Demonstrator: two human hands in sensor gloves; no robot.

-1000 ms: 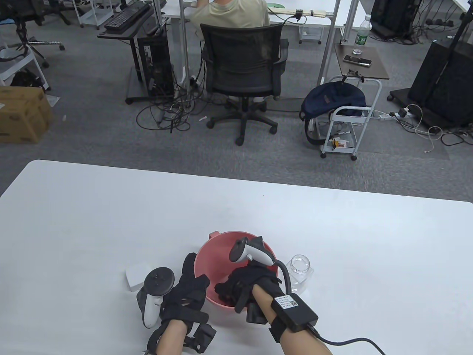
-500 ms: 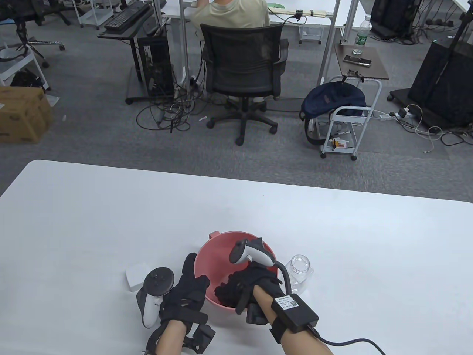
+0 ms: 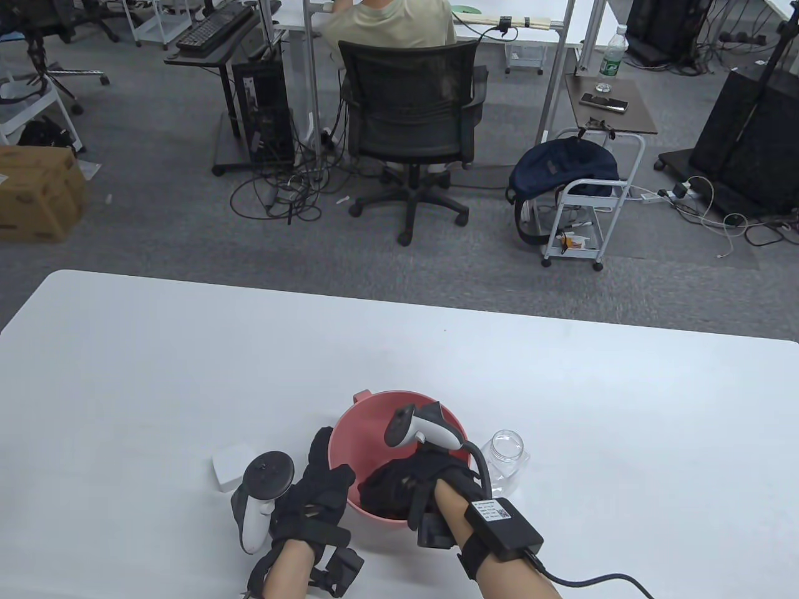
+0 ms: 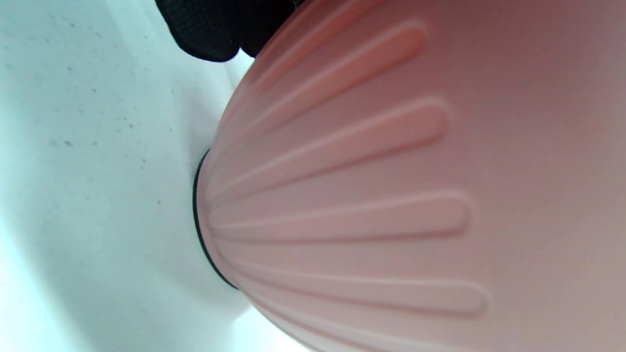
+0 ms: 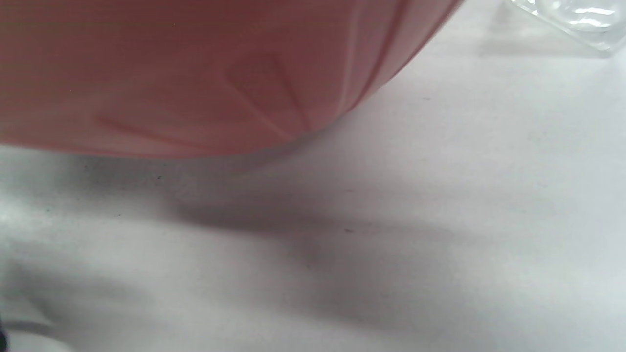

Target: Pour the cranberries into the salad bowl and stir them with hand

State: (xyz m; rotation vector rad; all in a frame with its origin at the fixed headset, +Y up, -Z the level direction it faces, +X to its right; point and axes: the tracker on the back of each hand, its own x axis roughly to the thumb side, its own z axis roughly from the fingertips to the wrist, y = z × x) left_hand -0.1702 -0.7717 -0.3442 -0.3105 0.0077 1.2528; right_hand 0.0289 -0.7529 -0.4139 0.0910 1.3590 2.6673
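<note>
The pink salad bowl (image 3: 368, 424) stands near the table's front edge; its ribbed outer wall fills the left wrist view (image 4: 367, 195) and the top of the right wrist view (image 5: 195, 73). My left hand (image 3: 324, 483) cups the bowl's left outer wall, its fingertips (image 4: 210, 29) lying against the ribs. My right hand (image 3: 396, 486) reaches down inside the bowl, and its fingertips are hidden below the rim. No cranberries show; the hand covers the bowl's bottom. The clear jar (image 3: 507, 455) stands upright and empty just right of the bowl, its corner (image 5: 577, 19) showing.
A small white square lid (image 3: 228, 468) lies on the white table (image 3: 187, 374) left of my left hand. A cable runs from the box on my right forearm (image 3: 502, 524) off the bottom edge. Beyond the table a person sits in an office chair (image 3: 409, 106).
My right hand has sunk a little deeper into the bowl and shifted slightly, its tracker tipping left. The left hand, bowl and jar have not moved.
</note>
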